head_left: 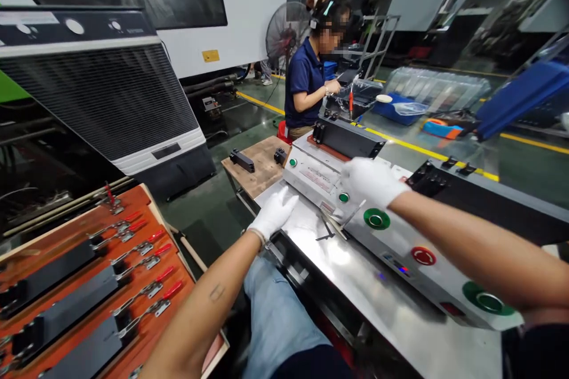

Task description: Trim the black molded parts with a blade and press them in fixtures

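Observation:
My left hand (274, 213), in a white glove, hovers at the left edge of the metal table (351, 260). Its fingers are stretched out and apart, with nothing seen in them. My right hand (373, 180), also gloved, is over the grey machine's sloping panel (311, 173), by a green button (344, 197). It is blurred and its fingertips are hidden, so I cannot tell whether it holds anything. Behind it a long black part (349, 137) lies on the machine's reddish pad. A thin metal tool (335, 225) and a small black piece (326, 231) are on the table below.
To the left, an orange fixture board (155, 213) bears black bars in red-handled clamps (166, 290). A wooden table (262, 163) with a black part (242, 160) stands ahead. Beyond it a co-worker (304, 83) sits working. Another black part (489, 201) rests on the machine's right side.

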Demonstrator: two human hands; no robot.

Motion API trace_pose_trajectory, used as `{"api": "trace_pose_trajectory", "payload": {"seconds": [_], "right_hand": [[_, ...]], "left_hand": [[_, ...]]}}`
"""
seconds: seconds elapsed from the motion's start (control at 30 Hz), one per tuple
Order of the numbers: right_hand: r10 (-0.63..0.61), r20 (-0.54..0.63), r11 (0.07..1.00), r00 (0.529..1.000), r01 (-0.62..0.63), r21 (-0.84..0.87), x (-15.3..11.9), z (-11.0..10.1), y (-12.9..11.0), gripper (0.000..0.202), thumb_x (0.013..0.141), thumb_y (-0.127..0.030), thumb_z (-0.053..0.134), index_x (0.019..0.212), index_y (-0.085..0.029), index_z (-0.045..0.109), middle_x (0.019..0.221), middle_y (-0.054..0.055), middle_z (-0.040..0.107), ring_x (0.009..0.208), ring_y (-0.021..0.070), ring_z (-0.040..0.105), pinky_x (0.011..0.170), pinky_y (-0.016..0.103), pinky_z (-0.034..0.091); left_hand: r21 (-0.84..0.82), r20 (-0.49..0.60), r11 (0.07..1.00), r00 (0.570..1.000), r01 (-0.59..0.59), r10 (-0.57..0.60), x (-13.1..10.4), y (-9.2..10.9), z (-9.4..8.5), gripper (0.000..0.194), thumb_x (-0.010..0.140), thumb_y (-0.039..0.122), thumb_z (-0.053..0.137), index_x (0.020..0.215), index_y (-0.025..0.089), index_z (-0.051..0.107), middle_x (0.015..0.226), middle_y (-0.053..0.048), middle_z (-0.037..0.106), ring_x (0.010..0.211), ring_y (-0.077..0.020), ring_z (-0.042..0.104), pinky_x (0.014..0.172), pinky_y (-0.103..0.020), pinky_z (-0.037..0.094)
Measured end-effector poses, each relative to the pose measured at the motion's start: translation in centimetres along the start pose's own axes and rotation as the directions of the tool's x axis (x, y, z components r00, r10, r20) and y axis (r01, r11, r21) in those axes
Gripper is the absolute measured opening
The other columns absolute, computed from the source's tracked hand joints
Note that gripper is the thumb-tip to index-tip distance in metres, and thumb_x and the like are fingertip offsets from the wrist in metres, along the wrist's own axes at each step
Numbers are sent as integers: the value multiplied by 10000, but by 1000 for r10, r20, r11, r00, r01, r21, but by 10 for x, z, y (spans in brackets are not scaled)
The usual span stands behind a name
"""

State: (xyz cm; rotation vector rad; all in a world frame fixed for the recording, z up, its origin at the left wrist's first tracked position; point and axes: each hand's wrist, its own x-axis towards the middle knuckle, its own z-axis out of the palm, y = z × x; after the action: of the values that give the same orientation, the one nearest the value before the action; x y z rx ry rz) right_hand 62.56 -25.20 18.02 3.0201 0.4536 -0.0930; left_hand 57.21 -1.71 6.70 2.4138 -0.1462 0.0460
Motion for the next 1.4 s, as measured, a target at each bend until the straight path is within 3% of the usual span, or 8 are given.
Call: {"api": "trace_pose_trajectory", "payload": {"seconds": [0.1,0.27,0.6,0.73,0.9,1.07,1.2,1.4], "right_hand": [[11,128,1000,992,-9,-16,-28,34,-5,259,935,-189,500,1003,-128,743,919,161,710,807,267,692,689,327,465],[34,139,999,990,-28,-45,-29,61,-4,280,940,-144,439,1073,-155,686,931,139,714,845,279,707,704,342,497],[29,168,999,985,-25,-28,-9,61,-3,278,946,-196,452,1100,-168,681,1010,163,716,948,305,701,757,357,518],[6,189,994,982,15,-106,-11,56,-11,314,956,-157,411,1125,-131,674,977,188,715,937,324,706,771,377,516],[-231,344,965,910,261,-42,-42,93,-27,404,945,-111,415,1254,-224,649,1064,116,712,884,272,712,731,340,523],[-187,411,970,892,235,-70,-55,145,-42,410,973,-93,362,1252,-155,656,1167,181,652,896,274,713,725,358,531],[-181,434,966,883,242,-89,-49,160,-46,418,987,-126,334,1214,-130,685,1178,207,633,950,311,710,765,392,527],[-242,431,949,869,304,-80,-35,166,-49,319,898,-187,526,1148,-110,709,1112,190,650,941,312,691,773,362,484]], "left_hand": [[44,-22,999,1000,3,-2,44,4,14,586,972,421,516,1437,65,493,1292,-242,635,1244,-314,604,1053,-387,457],[78,-60,995,996,68,-63,91,3,22,669,975,435,497,1524,76,368,1395,-263,552,1260,-338,582,1042,-398,451],[200,28,975,994,98,-106,113,-1,21,738,934,402,539,1577,122,308,1548,-217,416,1370,-392,463,1137,-459,360],[151,130,987,988,63,-83,108,-6,-2,605,907,462,593,1438,178,545,1433,-173,552,1305,-362,535,1108,-427,395],[-15,38,997,996,78,-77,47,-19,-6,480,1014,397,430,1380,128,588,1404,-159,604,1324,-272,539,1120,-348,397],[-201,7,965,985,169,-171,-55,-24,42,420,1029,366,409,1255,130,673,1291,-146,679,1221,-251,612,1068,-348,465],[-438,67,849,953,295,-297,-135,-24,85,437,982,361,522,1315,109,650,1157,-152,712,1047,-238,673,971,-356,529],[-565,71,727,901,390,-428,-201,-30,117,429,942,312,592,1295,78,662,1106,-150,726,1000,-228,691,951,-362,550]]}}
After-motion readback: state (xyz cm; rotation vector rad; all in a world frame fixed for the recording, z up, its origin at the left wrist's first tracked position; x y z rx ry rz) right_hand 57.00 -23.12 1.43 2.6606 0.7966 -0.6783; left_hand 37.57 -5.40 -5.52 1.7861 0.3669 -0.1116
